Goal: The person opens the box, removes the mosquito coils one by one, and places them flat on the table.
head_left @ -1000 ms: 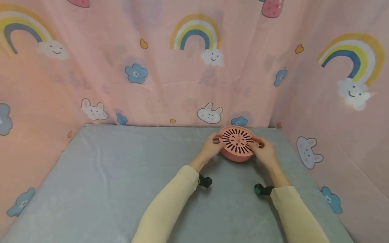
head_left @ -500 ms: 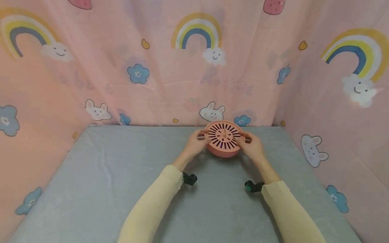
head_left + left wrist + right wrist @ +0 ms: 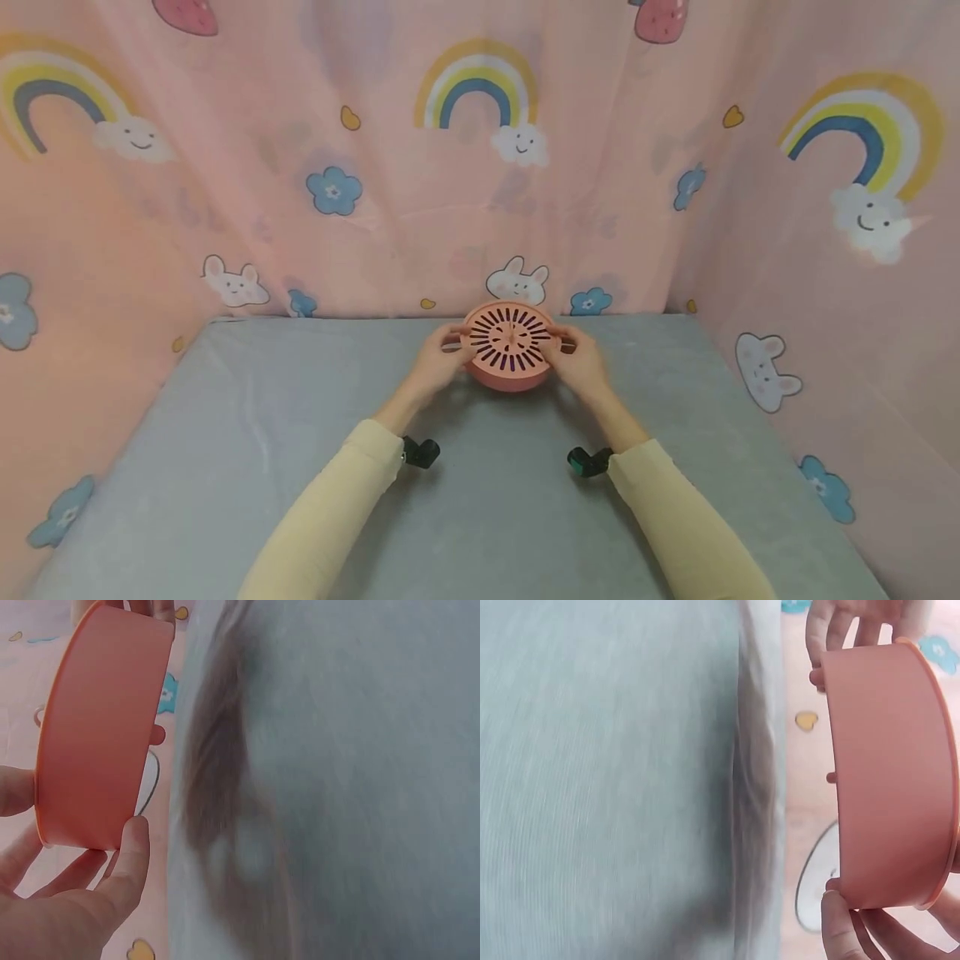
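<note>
A round pink container [image 3: 508, 354] with a slotted lid hangs just above the grey table [image 3: 247, 450], near its far edge and about at the middle. My left hand [image 3: 437, 360] grips its left rim and my right hand [image 3: 577, 360] grips its right rim. In the left wrist view the container's smooth pink wall [image 3: 97, 735] lies between my thumb [image 3: 129, 859] and fingers. The right wrist view shows the same wall [image 3: 889, 772] with my right fingers below it and the left hand's fingers at the top.
Pink curtains [image 3: 420, 167] printed with rainbows, bunnies and flowers close in the table at the back and on both sides. Grey cloth covers the table, which stretches wide toward the near edge. A small black camera mount [image 3: 420, 452] sits under each wrist.
Both hands have carried the pink container leftward along the far edge of the table, from right of centre to about the middle. The grip looks the same.
</note>
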Action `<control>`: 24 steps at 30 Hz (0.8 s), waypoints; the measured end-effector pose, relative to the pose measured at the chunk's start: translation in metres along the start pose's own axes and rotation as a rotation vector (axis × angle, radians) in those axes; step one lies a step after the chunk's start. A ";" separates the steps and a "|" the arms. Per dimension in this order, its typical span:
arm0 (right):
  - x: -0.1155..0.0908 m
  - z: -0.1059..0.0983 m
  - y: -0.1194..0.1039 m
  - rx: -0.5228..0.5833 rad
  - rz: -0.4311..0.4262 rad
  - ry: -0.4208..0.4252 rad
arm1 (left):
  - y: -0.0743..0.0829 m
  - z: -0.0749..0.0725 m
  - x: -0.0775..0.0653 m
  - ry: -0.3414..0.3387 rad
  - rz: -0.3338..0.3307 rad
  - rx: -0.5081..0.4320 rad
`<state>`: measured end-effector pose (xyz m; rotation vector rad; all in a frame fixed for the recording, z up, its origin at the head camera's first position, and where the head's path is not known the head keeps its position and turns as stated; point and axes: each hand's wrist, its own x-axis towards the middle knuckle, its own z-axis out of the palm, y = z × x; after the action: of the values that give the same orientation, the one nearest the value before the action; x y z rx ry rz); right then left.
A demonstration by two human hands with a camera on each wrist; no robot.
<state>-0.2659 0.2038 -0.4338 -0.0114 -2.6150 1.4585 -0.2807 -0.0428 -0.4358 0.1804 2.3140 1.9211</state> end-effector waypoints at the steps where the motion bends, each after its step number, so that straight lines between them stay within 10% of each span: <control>1: -0.001 0.004 -0.002 0.004 0.000 -0.007 | -0.001 -0.005 -0.002 0.001 -0.002 0.002; 24: -0.005 0.065 -0.015 0.045 0.030 -0.102 | -0.030 -0.061 -0.024 0.023 -0.032 -0.037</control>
<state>-0.2684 0.1407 -0.4552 0.0290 -2.6717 1.5677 -0.2676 -0.1115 -0.4538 0.1177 2.2798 1.9591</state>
